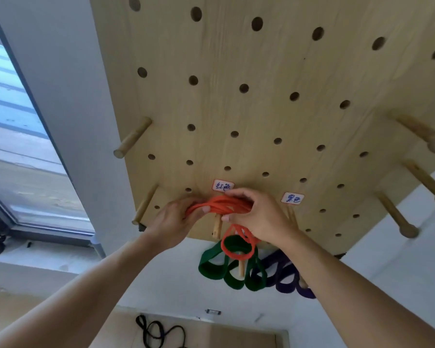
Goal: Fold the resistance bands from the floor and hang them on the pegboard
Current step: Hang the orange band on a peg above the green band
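Head view: two hands meet at the lower part of the wooden pegboard (261, 71). The left hand (172, 221) and the right hand (259, 217) both curl their fingers round one folded orange resistance band (220, 205), a bundle of several strands held level between the two grips, against the board. Just under the bundle one short peg (217, 228) sticks out, and some orange loops hang down below the right grip. Directly above the grips are two white labels, one (223, 186) over the bundle and one (292, 198) to the right of it. Below the grips one green band (211, 264) and one purple band (286, 275) hang in loops. Far below, one black band (158, 330) lies on the floor (236, 335). Left of the grips is one window (15, 146)
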`<state>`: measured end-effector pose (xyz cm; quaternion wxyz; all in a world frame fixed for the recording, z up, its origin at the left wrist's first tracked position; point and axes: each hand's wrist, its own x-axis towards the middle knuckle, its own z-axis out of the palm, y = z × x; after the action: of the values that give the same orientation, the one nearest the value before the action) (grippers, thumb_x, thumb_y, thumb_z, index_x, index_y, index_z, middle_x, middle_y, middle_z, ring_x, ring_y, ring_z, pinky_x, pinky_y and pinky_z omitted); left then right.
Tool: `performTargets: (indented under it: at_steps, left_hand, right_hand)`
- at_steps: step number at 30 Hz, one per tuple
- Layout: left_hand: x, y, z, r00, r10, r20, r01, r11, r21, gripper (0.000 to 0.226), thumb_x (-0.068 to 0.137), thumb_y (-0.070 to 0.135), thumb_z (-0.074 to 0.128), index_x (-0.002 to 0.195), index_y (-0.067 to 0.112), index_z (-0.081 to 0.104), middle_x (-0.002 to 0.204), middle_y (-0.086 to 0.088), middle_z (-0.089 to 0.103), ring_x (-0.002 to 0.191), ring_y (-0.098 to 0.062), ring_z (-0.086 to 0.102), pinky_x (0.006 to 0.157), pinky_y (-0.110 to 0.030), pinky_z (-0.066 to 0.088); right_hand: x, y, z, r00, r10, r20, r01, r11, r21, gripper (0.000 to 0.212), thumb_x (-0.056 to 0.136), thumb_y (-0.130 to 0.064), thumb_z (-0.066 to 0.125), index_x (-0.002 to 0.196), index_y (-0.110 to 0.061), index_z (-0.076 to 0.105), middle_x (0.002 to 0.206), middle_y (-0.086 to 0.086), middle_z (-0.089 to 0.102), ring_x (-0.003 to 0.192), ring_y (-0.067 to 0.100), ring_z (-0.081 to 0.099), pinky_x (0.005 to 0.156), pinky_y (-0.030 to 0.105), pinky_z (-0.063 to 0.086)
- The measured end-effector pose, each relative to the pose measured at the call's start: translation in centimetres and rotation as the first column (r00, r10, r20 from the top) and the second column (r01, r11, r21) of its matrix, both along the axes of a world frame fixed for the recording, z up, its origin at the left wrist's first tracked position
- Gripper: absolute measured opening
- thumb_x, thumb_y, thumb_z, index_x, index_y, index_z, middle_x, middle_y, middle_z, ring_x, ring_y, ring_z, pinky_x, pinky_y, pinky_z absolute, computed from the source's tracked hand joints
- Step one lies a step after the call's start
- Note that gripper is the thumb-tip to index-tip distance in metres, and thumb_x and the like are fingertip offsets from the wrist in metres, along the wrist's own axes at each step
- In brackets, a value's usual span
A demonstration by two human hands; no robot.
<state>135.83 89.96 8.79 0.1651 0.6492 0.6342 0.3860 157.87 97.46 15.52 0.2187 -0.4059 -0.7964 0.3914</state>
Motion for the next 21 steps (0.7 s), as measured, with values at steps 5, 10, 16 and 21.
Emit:
performTargets:
  at_steps: [5,10,16,21]
  left_hand:
    - [-1.2,0.0,-0.1,0.985,-0.048,-0.164,0.045,0.999,-0.019,0.041,0.101,0.061,0.042,0.111,0.03,0.065,0.101,0.013,0.068,0.087,-0.004,0.064,0.075,-0.033,0.056]
    - [-1.9,-0.2,0.2,0.945,-0.021,-0.326,0.032,0.999,0.028,0.05,0.098,0.066,0.038,0.101,0.025,0.067,0.085,0.01,0.069,0.07,-0.007,0.063,0.063,-0.034,0.056]
    - [-2.0,-0.6,0.1,0.956,0.058,-0.289,-0.03,0.995,0.1,0.044,0.099,0.055,0.047,0.094,0.016,0.066,0.081,0.006,0.063,0.071,-0.008,0.055,0.062,-0.022,0.041]
    - [-1.4,-1.2,-0.7,0.989,0.032,-0.145,-0.041,0.997,-0.064,0.038,0.097,0.06,0.048,0.108,0.027,0.064,0.094,0.013,0.067,0.082,-0.004,0.063,0.072,-0.025,0.052]
  right_hand:
    - [-0.2,-0.3,-0.3,0.999,0.001,0.046,-0.004,0.997,0.071,0.055,0.08,-0.03,0.089,0.13,-0.039,0.068,0.126,-0.018,0.067,0.112,0.004,0.066,0.102,0.037,0.056]
    - [-0.5,-0.5,-0.5,1.0,-0.001,-0.008,0.002,0.994,0.11,0.044,0.087,-0.025,0.083,0.128,-0.037,0.07,0.121,-0.022,0.066,0.112,-0.007,0.06,0.103,0.019,0.046]
    - [-1.5,-0.3,-0.3,0.987,0.025,-0.159,-0.014,0.997,0.075,0.04,0.086,-0.014,0.083,0.121,-0.031,0.074,0.124,-0.023,0.07,0.114,-0.011,0.064,0.09,0.008,0.05]
    - [-1.8,-0.7,-0.4,0.994,0.006,-0.106,0.009,0.99,0.138,0.037,0.082,-0.023,0.087,0.117,-0.03,0.076,0.111,-0.021,0.074,0.106,-0.001,0.069,0.094,0.023,0.056]
